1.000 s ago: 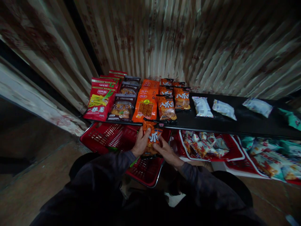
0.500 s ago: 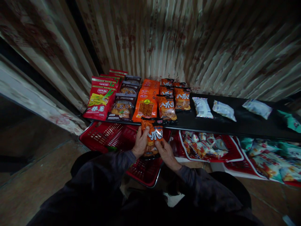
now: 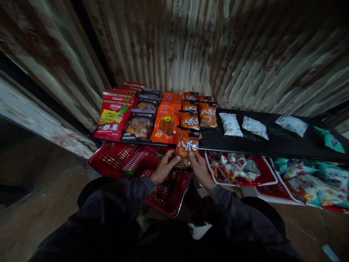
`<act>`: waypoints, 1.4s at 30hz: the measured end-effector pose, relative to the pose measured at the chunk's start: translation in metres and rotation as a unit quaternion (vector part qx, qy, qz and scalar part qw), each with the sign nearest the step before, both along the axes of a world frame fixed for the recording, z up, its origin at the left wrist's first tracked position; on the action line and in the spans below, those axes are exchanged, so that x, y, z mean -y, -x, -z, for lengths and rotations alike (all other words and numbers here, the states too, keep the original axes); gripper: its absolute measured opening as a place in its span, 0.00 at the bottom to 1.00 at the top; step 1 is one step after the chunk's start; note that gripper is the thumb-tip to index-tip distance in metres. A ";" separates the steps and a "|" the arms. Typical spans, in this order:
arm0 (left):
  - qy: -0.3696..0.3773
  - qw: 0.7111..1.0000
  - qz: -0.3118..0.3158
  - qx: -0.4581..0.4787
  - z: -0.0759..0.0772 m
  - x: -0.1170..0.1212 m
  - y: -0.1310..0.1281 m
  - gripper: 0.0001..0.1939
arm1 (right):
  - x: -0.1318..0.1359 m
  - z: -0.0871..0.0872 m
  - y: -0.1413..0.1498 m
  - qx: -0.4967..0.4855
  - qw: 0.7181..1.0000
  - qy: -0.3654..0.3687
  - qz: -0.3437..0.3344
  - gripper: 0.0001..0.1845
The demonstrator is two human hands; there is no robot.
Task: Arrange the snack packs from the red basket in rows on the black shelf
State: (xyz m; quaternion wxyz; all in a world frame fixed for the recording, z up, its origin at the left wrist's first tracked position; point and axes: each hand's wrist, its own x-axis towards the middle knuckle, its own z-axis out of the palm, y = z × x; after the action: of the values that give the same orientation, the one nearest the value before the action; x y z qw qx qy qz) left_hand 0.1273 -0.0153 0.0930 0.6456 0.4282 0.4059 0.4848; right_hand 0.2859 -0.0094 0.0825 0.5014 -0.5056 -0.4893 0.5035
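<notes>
The grip of left hand [image 3: 165, 168] and right hand [image 3: 201, 168] holds one bag [image 3: 187, 145] at the shelf's [image 3: 245, 146] front edge; better pinch lightly, keeping it straight.

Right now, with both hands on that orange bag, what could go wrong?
The orange bag might slip from the left hand and right hand, since they hold only its lower part; the red basket is below. It could also bump the matching bag just behind it, perhaps pushing that row out of line on the black shelf.
</notes>
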 end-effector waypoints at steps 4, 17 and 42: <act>-0.011 1.000 0.005 -0.010 0.007 -0.001 0.000 0.26 | -0.001 -0.003 -0.001 0.016 1.000 -0.001 0.015 0.32; -0.012 0.999 0.021 0.026 0.010 -0.002 0.000 0.26 | 0.003 -0.004 -0.013 -0.022 0.999 0.021 -0.016 0.31; -0.149 0.981 -0.038 -0.117 0.004 -0.012 0.009 0.38 | 0.006 -0.012 -0.014 -0.096 0.995 -0.002 -0.041 0.26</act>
State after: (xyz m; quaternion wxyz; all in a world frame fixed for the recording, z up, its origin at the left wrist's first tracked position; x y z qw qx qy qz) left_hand 0.1188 -0.0037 0.0886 0.5042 0.5577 0.4176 0.5104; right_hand 0.3001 -0.0156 0.0942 0.5258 -0.4334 -0.4601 0.5692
